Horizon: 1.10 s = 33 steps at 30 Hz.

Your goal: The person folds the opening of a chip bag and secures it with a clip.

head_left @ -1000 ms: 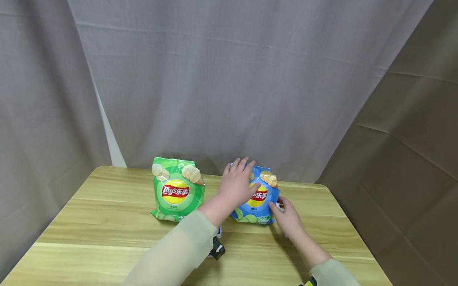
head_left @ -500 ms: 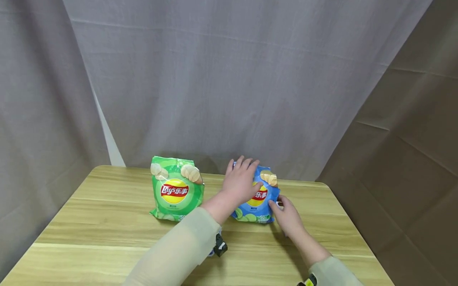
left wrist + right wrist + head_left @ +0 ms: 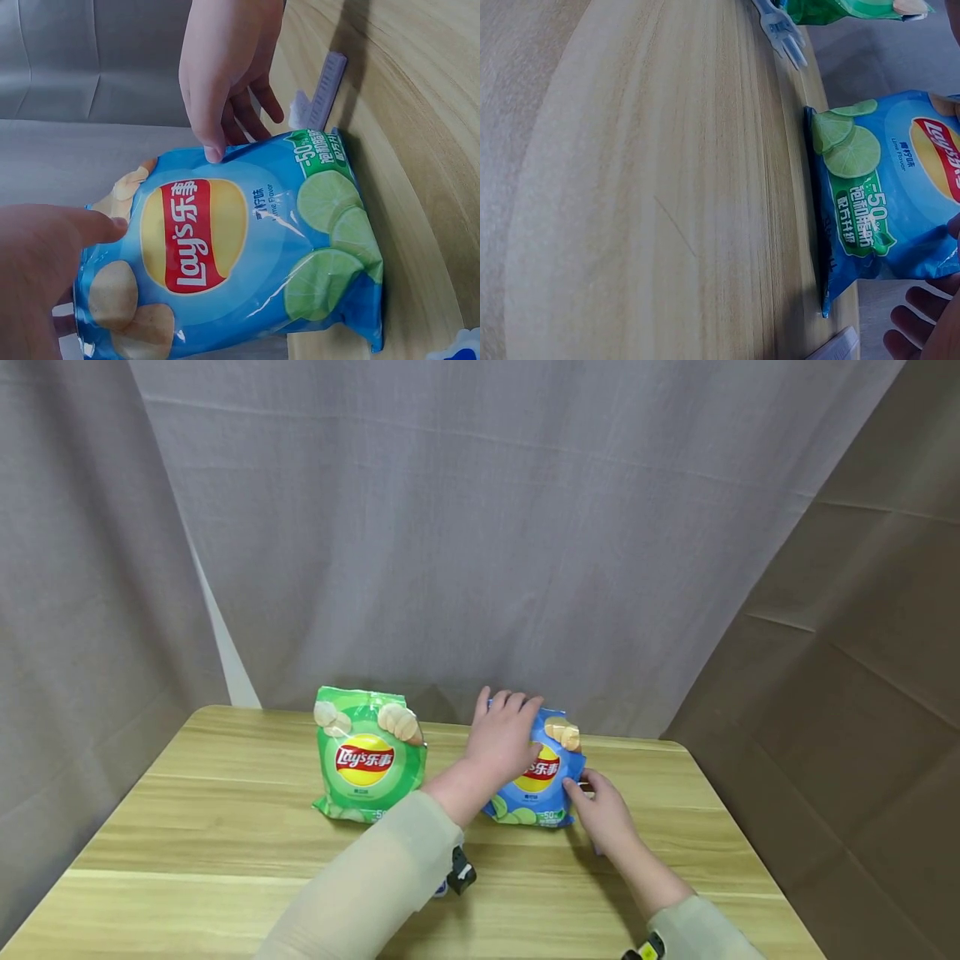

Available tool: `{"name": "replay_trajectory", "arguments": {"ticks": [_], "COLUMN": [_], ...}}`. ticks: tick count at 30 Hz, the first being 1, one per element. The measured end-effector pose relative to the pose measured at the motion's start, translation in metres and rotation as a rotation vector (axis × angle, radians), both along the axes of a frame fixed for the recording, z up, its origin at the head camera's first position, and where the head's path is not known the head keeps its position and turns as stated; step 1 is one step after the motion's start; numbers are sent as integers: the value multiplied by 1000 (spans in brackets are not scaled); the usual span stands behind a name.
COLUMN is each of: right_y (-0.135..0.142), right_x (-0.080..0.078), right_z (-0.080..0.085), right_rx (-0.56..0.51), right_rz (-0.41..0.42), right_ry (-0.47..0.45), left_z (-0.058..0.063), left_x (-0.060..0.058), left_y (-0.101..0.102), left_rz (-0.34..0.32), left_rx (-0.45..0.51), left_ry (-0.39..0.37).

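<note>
A blue bag of lime potato chips [image 3: 551, 789] stands near the back of the wooden table. My left hand [image 3: 501, 739] grips its top left part, with the thumb on the printed front and fingers over the upper edge. At the bag's right side my right hand [image 3: 609, 818] pinches the edge, thumb in front; its other fingers spread behind, as the left wrist view shows of the right hand [image 3: 232, 67]. Close by on the left, a green bag of potato chips [image 3: 365, 797] stands upright, its lower right corner hidden by my left sleeve.
A lavender plastic piece [image 3: 324, 94] lies on the table by the blue bag's right side. Near the green bag is a light blue, fork-shaped piece [image 3: 781, 34]. A blue-and-white item [image 3: 459, 346] shows at the left wrist view's corner. Grey curtains [image 3: 480, 527] hang behind the table.
My left hand has shifted slightly right along the blue bag's top, and its thumb has drawn in a little. The right hand and both bags stay nearly where they were.
</note>
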State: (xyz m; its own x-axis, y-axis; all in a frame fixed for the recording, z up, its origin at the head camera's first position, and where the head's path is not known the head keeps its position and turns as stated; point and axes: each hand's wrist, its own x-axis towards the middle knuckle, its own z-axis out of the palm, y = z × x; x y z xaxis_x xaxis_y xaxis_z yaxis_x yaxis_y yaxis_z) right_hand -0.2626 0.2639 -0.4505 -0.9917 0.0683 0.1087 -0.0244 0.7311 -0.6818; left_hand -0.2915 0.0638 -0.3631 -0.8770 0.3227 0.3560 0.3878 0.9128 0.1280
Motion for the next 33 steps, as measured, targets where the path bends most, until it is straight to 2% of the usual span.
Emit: {"name": "replay_trajectory", "arguments": {"ticks": [10,23,33], "right_y": [2,2,5], "right_x": [-1,2,-1], "right_z": [-4,0,-4], "right_rx": [-15,-33,-5], "right_rz": [-5,4,-12], "right_ry": [21,63,62], "left_z": [3,5,8], "left_x": [-1,-1,-3], "left_y": [-1,-2,-4], "left_rz": [-6,-9,-22], "left_rx": [-36,-59,-52], "left_ry": [37,54,46]}}
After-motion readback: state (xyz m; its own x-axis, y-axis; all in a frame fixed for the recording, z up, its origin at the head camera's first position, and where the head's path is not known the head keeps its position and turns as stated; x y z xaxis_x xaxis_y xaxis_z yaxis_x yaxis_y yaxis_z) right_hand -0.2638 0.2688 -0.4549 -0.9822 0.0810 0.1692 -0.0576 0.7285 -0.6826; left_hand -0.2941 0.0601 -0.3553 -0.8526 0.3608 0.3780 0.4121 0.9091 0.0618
